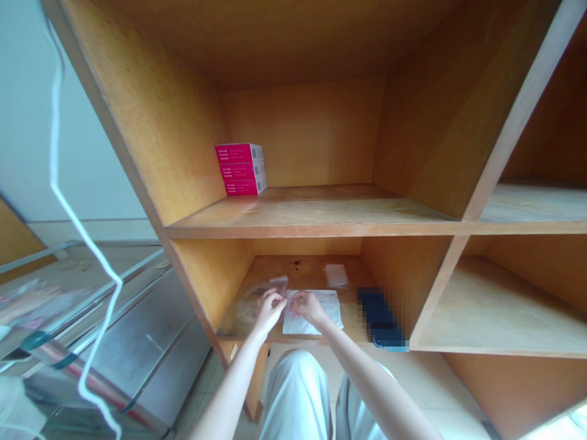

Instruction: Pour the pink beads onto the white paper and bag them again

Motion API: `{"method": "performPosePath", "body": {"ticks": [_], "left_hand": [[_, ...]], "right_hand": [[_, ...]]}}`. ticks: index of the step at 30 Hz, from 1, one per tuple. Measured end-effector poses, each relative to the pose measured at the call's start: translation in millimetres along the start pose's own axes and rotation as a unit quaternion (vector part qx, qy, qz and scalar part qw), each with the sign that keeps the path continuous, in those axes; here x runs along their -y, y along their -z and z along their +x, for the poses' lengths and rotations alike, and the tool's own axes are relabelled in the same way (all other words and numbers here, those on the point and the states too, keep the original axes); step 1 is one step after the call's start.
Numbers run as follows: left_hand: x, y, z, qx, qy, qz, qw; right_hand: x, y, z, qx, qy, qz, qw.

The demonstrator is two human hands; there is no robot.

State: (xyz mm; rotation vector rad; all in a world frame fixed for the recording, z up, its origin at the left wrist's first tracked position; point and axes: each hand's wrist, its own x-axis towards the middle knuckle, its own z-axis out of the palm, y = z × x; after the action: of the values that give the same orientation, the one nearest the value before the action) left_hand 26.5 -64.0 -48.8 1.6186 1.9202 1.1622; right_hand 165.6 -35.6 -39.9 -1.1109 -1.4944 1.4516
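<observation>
Head view: the only one, from the wearer's head, above the knees [300, 391].
Shelf unit [312, 230]: faced head-on, looking forward and down — close enough that its upper compartment [302, 131] fills the top centre.
Left hand [269, 310] and right hand [309, 307]: low centre, farther off than the knees.
Uprights [513, 116]: splayed towards the top — a wide view.

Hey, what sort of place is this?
Possibly a storage or packing room, though I can't be sure. The signs are the wooden shelving unit, the three stacked pink boxes and the clear plastic packaging by your left hand.
</observation>
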Motion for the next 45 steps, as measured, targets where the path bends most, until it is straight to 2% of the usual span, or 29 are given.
{"method": "performPosePath", "body": {"ticks": [4,9,14,19,28,36,45], "left_hand": [[-10.0,-0.6,5.1,0.054,-0.035,0.008,0.998],[-10.2,-1.6,12.8,0.074,-0.038,0.016,0.996],[-9.1,0.2,14.5,0.087,-0.033,0.009,0.996],[-13.8,4.1,12.0,0.079,-0.041,0.027,0.996],[-24.8,7.4,10.2,0.048,-0.054,0.112,0.991],[-29.8,8.8,9.8,0.04,-0.054,0.142,0.988],[-43.5,22.2,8.7,0.018,-0.028,0.172,0.985]], "right_hand": [[2.3,3.3,-1.3,0.035,0.036,-0.008,0.999],[6.9,7.8,-2.9,0.055,0.079,-0.021,0.995],[10.7,9.7,-2.6,0.056,0.08,-0.028,0.995],[15.6,8.0,-3.0,0.053,0.08,-0.046,0.994],[24.9,8.0,-2.6,0.022,0.124,-0.21,0.97],[26.9,3.9,-1.4,0.002,0.157,-0.275,0.948],[27.9,-1.6,7.5,-0.01,0.193,-0.314,0.93]]}}
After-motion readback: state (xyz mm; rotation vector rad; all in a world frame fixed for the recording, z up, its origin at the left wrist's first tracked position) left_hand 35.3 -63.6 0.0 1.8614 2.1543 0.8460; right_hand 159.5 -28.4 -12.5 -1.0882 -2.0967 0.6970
